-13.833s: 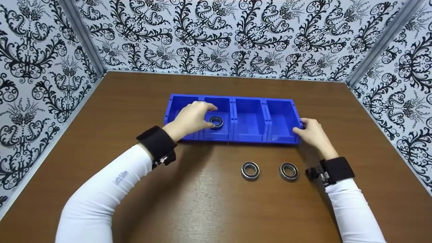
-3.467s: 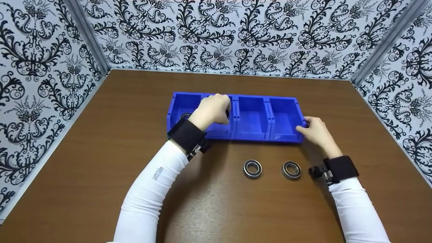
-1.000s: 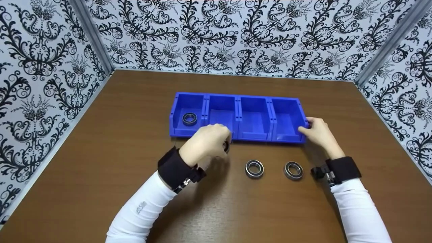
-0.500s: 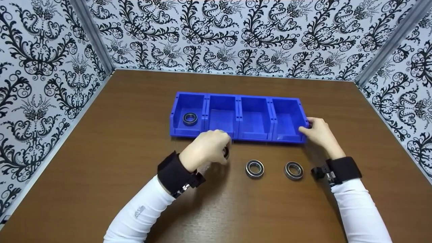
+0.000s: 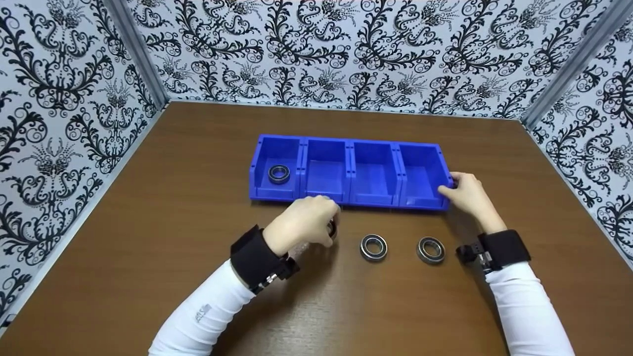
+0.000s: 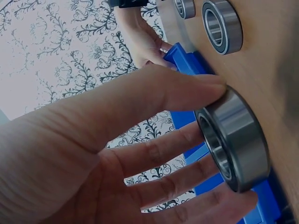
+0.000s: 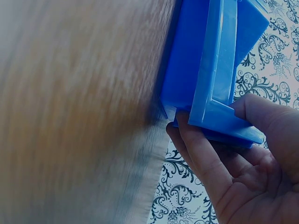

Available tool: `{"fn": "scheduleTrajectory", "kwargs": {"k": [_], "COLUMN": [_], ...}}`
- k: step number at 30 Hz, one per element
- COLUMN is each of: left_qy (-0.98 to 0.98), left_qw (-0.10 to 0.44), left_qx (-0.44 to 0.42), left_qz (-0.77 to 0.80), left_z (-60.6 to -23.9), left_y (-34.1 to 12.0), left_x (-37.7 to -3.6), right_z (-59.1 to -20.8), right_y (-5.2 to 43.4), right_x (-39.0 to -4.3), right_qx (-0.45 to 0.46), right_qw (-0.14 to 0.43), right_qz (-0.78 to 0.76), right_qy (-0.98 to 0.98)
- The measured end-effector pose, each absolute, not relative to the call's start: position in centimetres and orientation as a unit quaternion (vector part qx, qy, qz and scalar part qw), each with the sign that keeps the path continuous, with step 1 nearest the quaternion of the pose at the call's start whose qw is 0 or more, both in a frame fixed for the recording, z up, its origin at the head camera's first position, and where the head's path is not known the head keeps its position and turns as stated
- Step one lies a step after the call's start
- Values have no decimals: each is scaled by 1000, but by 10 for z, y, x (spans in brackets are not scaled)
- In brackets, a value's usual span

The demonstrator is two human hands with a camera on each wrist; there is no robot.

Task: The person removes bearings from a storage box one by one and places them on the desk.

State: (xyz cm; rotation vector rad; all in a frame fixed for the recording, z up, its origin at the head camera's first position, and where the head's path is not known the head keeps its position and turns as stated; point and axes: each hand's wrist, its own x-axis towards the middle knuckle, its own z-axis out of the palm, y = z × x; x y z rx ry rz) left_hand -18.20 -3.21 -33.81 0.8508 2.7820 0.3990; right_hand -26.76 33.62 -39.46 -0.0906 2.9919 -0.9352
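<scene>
You pinched a bearing on edge at the table, other hand on the bin.

Your left hand (image 5: 302, 225) had thumb and fingertips (image 6: 212, 89) curled round the held bearing (image 6: 233, 139), its rim touching the wooden table (image 5: 173, 207) just in front of the blue bin tray (image 5: 376, 148). Your right hand (image 5: 467, 194) gripped the tray's right end, fingers (image 7: 201, 149) under the rim, thumb over it. Two loose bearings (image 5: 373, 247) (image 5: 430, 249) lay between your hands; another bearing (image 5: 279, 173) sat in the leftmost compartment.
</scene>
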Motion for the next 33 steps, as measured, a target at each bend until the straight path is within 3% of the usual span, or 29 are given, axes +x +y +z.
{"fn": "scheduleTrajectory", "kwargs": {"k": [19,33], "left_qy": [936,941], "left_qw": [72,90], "left_qx": [313,298], "left_qz": [144,135], "left_z": [-359,-366], "left_y": [-36,-34], "left_x": [-179,-177], "right_z": [-395,-395], "right_y": [336,337], "right_x": [-267,-268], "right_qx": [-23,-25], "right_qw": [0,3], "right_qz": [-296,-300], "right_qy": [955,954]}}
